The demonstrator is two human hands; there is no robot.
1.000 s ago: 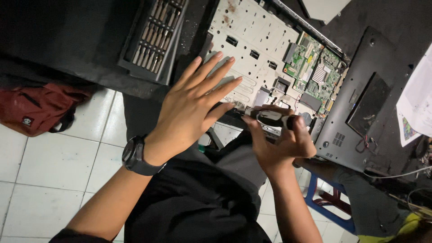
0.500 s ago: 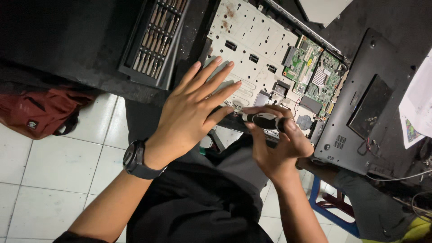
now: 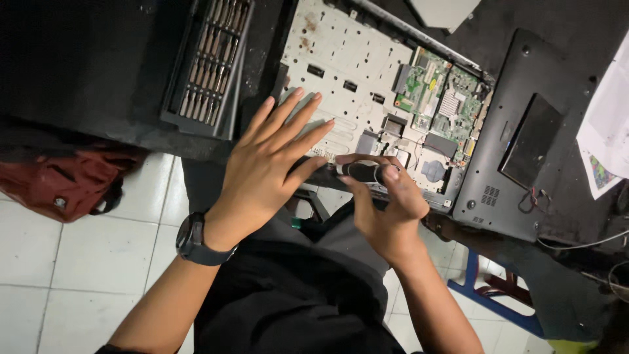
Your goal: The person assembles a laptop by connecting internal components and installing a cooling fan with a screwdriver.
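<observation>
An opened laptop chassis [image 3: 341, 62] lies on the dark workbench, its white metal plate and green circuit board [image 3: 439, 98] exposed. My left hand [image 3: 272, 157] rests flat on the plate's near edge, fingers spread, a black watch [image 3: 196, 241] on its wrist. My right hand [image 3: 386, 203] grips a black screwdriver handle [image 3: 363, 172] at the chassis's near edge, thumb and fingers wrapped around it. The tool's tip is hidden.
The laptop's dark bottom cover [image 3: 524, 144] lies to the right, with papers [image 3: 606, 137] beyond it. A black bit rack [image 3: 206, 65] sits left of the chassis. A red bag [image 3: 65, 183] lies on the tiled floor, and a blue stool frame [image 3: 491, 295] stands at the lower right.
My right hand with the screwdriver has shifted slightly left along the chassis edge. The left hand has stayed flat on the plate.
</observation>
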